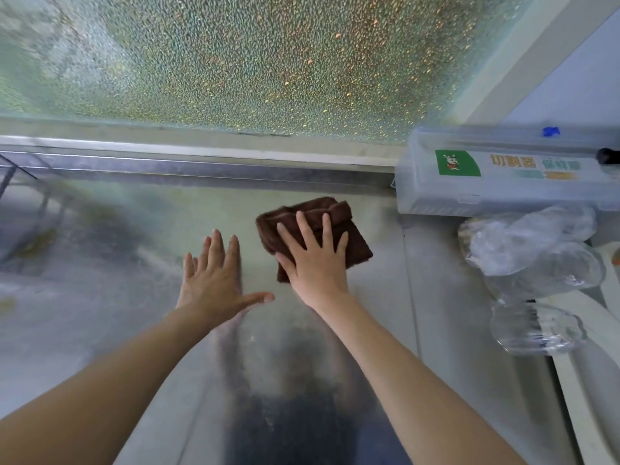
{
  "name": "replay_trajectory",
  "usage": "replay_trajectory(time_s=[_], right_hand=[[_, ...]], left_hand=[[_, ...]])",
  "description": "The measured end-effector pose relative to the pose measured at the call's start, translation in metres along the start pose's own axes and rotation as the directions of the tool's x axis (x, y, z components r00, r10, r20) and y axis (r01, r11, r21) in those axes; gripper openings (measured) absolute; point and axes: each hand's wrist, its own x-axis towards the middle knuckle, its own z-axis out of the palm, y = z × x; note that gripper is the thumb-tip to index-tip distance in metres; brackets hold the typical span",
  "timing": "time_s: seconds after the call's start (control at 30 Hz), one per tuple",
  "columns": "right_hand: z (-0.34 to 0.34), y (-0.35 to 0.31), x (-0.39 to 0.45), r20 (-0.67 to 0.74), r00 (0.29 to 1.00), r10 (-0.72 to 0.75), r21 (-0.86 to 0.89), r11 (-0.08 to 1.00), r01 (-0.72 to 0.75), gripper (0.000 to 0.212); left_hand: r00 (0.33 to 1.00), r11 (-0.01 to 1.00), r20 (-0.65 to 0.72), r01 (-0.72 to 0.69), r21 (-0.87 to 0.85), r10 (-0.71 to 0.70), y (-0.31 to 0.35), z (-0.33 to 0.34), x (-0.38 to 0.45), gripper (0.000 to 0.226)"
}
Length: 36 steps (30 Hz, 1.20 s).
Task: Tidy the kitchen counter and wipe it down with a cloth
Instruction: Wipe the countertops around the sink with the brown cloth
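Two bare forearms reach forward over a shiny metal desk (100,313). The left hand (214,280) is spread flat with straight fingers, holding nothing, just beside the right hand (315,260), which presses splayed, straight fingers down on a folded brown cloth (352,243). Further right lie crumpled clear plastic bags (536,256), then a cling-film cutter box (496,172) beneath the frosted window (268,62).

Cloth (335,226): dark brown, plain. Counter (134,263): dull grey metal; window glass (251,62): pebbled, green-tinted with orange flecks. Dispenser box (496,176): translucent pale grey, green label (457,163) with orange lettering; bags (536,250): clear.
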Motion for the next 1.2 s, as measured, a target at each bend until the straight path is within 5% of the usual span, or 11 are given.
replay_trajectory(time_s=[0.1,0.3,0.37,0.5,0.63,0.77,0.9,1.0,1.2], right_hand=[[-0.001,0.023,-0.012,0.011,1.000,-0.029,-0.004,1.000,0.029,0.054],[-0.012,0.046,0.022,0.011,0.917,0.398,0.105,0.912,-0.397,0.052],[-0.013,0.024,0.048,0.022,0.901,0.433,0.162,0.888,-0.430,0.051],[-0.006,-0.031,0.059,-0.015,0.994,0.111,0.113,0.988,-0.109,0.049],[-0.005,-0.032,0.031,0.048,0.994,-0.097,0.041,0.995,0.095,0.048],[-0.005,0.018,-0.005,0.019,0.990,0.141,0.033,0.989,-0.141,0.049],[-0.008,0.058,-0.039,0.020,0.881,0.472,0.094,0.877,-0.472,0.050],[-0.007,0.046,-0.045,0.026,0.815,0.579,0.155,0.803,-0.576,0.050],[0.023,-0.040,-0.084,-0.024,0.979,0.200,0.019,0.980,-0.200,0.047]], left_hand=[[1.000,1.000,0.010,0.003,-0.009,-0.003,0.000,0.000,0.001,0.126],[0.999,1.000,0.040,0.004,0.008,-0.005,-0.001,-0.001,0.003,0.125],[0.999,1.000,0.039,0.006,0.014,-0.006,-0.001,0.000,0.004,0.125],[1.000,1.000,-0.001,-0.016,0.013,0.016,-0.004,0.002,0.003,0.124],[0.997,0.998,-0.073,-0.004,-0.067,-0.001,-0.006,0.008,-0.008,0.125],[0.996,0.996,-0.088,-0.016,-0.093,0.008,-0.004,0.012,-0.026,0.126],[0.996,0.997,-0.075,-0.060,-0.039,0.057,-0.008,0.022,-0.046,0.121],[0.993,0.999,-0.114,-0.034,-0.012,0.033,-0.017,0.031,-0.063,0.116],[0.998,1.000,-0.057,0.021,-0.006,-0.021,-0.046,0.056,-0.100,0.113]])
